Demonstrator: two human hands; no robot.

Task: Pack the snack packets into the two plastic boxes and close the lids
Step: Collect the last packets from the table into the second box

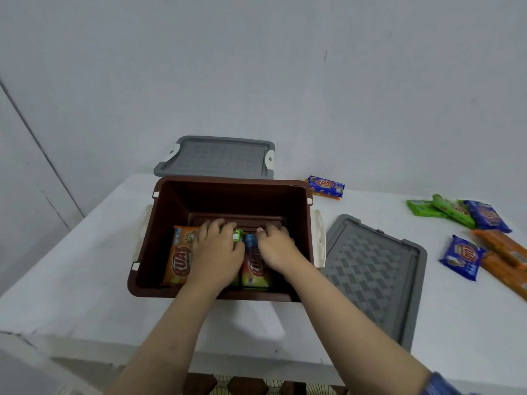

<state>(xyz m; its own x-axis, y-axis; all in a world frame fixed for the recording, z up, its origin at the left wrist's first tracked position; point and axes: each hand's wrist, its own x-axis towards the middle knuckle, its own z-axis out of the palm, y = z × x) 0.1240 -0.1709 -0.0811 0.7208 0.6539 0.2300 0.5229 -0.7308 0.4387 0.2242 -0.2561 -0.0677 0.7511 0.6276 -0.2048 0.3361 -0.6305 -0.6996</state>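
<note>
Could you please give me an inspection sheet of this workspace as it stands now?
Surface: white table.
Job's things: open brown box holds an orange packet and others; two grey lids are off; loose packets lie at right, one blue packet behind the box. Only one box seen.
Clutter: nothing seen.
Grips: left hand and right hand press on packets inside the box.
Cables: nothing seen.
Surroundings: plain grey wall.

White table [85,269]: brown box [171,195], grey lid [373,269], perhaps nine loose packets [462,256].
</note>
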